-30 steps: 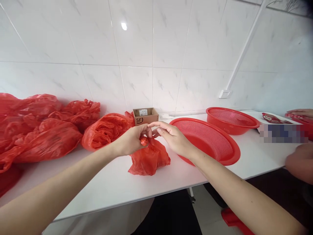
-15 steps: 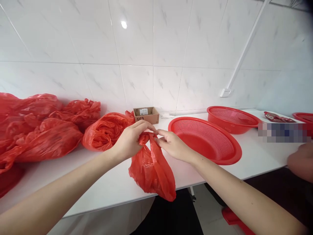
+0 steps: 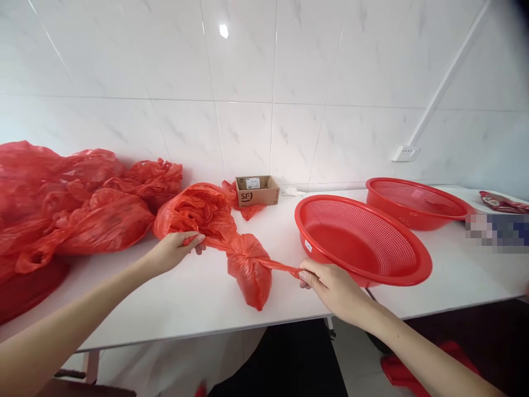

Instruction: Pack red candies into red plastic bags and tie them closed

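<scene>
A small red plastic bag [image 3: 248, 268] hangs over the white table's [image 3: 173, 303] front part, its two handles stretched out sideways. My left hand [image 3: 173, 251] is closed on the left handle, close to a larger crumpled red bag [image 3: 194, 212]. My right hand [image 3: 330, 284] pinches the right handle, just in front of a red plastic colander [image 3: 363, 242]. The bag's top is bunched tight where the handles cross.
A heap of filled red bags [image 3: 70, 204] covers the table's left end. A small cardboard box [image 3: 257, 190] stands by the tiled wall. A second red colander [image 3: 417, 201] sits at the right, with red packets [image 3: 502, 201] beyond it. A wall socket [image 3: 406, 153] is above.
My hands were together at the bag's top; they have drawn apart, pulling the two handles sideways and tightening the bag's neck. The view has shifted to the left, and another person's arm is out of sight.
</scene>
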A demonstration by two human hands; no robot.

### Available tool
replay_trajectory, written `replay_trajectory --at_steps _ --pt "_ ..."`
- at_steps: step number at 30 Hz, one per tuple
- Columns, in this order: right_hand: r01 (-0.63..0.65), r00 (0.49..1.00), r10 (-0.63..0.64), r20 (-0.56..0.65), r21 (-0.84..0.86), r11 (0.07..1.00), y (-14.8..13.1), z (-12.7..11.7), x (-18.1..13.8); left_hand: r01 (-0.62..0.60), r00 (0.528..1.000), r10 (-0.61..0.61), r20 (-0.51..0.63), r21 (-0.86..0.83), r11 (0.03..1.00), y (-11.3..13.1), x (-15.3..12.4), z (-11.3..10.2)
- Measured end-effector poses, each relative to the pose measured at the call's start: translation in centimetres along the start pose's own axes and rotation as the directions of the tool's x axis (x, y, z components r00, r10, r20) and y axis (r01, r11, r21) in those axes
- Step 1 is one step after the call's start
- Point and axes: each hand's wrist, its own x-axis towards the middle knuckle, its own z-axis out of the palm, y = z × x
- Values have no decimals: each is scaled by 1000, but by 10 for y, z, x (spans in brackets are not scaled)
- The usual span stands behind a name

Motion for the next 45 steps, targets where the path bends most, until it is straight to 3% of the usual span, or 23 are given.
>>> replay_trajectory --at_steps 3,6,12,16,19,24,30,36,45 --pt "-80 996 86 -12 262 962 9 11 10 19 1000 -18 21 -35 999 14 -5 13" --pt "-128 988 151 -16 442 888 18 28 18 -98 994 100 46 -34 995 31 -1 26" --pt "-94 959 187 -214 382 919 17 73 28 -436 894 401 201 174 883 47 40 62" --pt "-38 957 132 -257 339 940 11 94 38 -499 854 447 268 176 848 53 58 81" --pt "-3 943 81 -323 235 972 18 99 42 -472 876 426 227 220 854 53 55 87" --pt "42 945 38 -325 235 971 37 92 46 -391 918 352 181 274 879 47 41 91" --pt "27 913 52 -404 188 982 56 95 64 -160 987 154 46 320 934 38 45 103" --pt "-41 892 88 -444 116 992 68 104 74 -25 1000 21 17 313 950 32 63 115" --pt "-102 901 122 -416 71 992 67 100 82 44 999 -48 11 249 967 23 93 122"
